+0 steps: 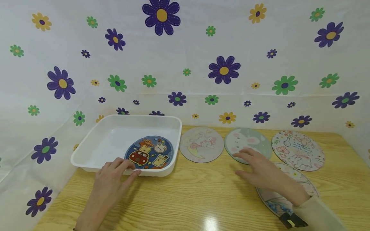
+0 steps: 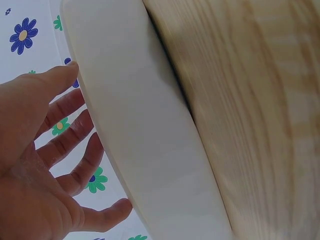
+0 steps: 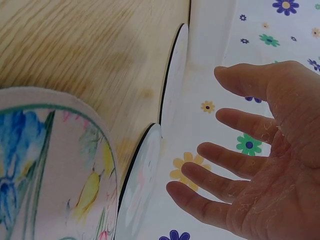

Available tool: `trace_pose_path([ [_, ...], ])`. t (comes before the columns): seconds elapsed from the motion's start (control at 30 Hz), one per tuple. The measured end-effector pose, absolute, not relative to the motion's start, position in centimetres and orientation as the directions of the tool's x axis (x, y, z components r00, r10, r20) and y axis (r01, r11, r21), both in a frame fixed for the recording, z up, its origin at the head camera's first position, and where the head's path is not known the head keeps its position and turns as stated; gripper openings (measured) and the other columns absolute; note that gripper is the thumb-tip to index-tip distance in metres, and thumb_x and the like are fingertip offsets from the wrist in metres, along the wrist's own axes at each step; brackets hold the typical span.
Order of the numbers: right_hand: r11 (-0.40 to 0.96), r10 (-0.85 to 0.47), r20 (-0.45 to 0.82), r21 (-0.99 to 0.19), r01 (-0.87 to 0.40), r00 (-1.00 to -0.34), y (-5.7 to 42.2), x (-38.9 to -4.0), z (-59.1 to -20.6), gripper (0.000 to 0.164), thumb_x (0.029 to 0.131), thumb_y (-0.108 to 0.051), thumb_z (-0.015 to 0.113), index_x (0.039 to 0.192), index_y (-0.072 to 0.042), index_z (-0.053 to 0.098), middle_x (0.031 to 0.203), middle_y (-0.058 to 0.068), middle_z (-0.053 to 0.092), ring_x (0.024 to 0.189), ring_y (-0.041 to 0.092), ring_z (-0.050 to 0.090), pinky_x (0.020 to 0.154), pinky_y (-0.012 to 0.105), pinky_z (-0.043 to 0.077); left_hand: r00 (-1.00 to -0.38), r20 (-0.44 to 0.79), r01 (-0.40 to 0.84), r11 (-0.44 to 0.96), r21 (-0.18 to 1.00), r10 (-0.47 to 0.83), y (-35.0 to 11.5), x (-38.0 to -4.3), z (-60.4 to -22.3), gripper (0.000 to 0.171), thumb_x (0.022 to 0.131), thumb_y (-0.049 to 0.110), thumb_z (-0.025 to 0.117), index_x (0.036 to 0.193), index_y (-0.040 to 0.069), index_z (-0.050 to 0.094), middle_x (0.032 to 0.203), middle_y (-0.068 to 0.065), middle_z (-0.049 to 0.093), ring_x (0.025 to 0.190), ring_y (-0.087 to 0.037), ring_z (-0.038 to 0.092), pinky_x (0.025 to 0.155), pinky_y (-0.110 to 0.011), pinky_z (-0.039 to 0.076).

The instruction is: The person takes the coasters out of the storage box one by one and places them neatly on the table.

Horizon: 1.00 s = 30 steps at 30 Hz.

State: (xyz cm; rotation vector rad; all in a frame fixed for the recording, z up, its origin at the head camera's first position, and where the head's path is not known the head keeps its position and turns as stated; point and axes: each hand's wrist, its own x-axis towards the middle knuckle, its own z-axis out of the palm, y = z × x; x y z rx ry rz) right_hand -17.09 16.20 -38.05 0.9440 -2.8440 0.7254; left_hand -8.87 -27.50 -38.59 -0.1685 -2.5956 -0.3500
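Note:
A white plastic tray (image 1: 95,141) stands on the left of the table, with a round dark-blue cartoon mat (image 1: 150,152) in its right part. My left hand (image 1: 112,176) holds the tray's front rim, fingers over the edge and thumb at the outer side. In the left wrist view the fingertips meet the rim of the tray (image 2: 135,125). My right hand (image 1: 263,173) hovers with spread, relaxed fingers and nothing in them. Below it lies a round floral mat (image 1: 303,183), partly hidden by the forearm; just beyond its fingers is a green rabbit mat (image 1: 248,141).
A pale round mat (image 1: 201,144) with a moon print lies right of the tray. At the far right is a round pink-patterned mat (image 1: 297,150). Behind the wooden table (image 1: 179,199) hangs a flower-printed white cloth (image 1: 190,41).

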Motion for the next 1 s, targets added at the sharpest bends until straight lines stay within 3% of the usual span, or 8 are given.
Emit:
trace_pose_path([
  [0.53,0.711,-0.550,0.173,-0.416,-0.567,-0.817,14.4,-17.3,-37.8,0.048,0.093,-0.022,0.075,0.136,-0.007,0.062,0.140,0.021,0.059,0.129,0.041,0.057,0.104,0.059,0.050,-0.869,0.494,0.172,0.958,0.230,0.037,-27.4,-8.8,-38.6,0.020,0.083,0.029,0.085,0.091,0.021,0.069,0.096,-0.001,0.069,0.092,-0.035,0.065,0.076,-0.061,0.050],
  [1.0,0.695,-0.572,0.150,-0.433,-0.574,-0.806,12.6,-17.8,-37.6,0.047,0.093,-0.023,0.074,0.137,-0.008,0.063,0.141,0.021,0.058,0.126,0.042,0.060,0.101,0.058,0.053,-0.874,0.485,0.163,0.959,0.232,0.031,-27.4,-8.8,-38.5,0.019,0.084,0.029,0.085,0.091,0.022,0.068,0.096,-0.001,0.069,0.093,-0.035,0.064,0.077,-0.062,0.050],
])
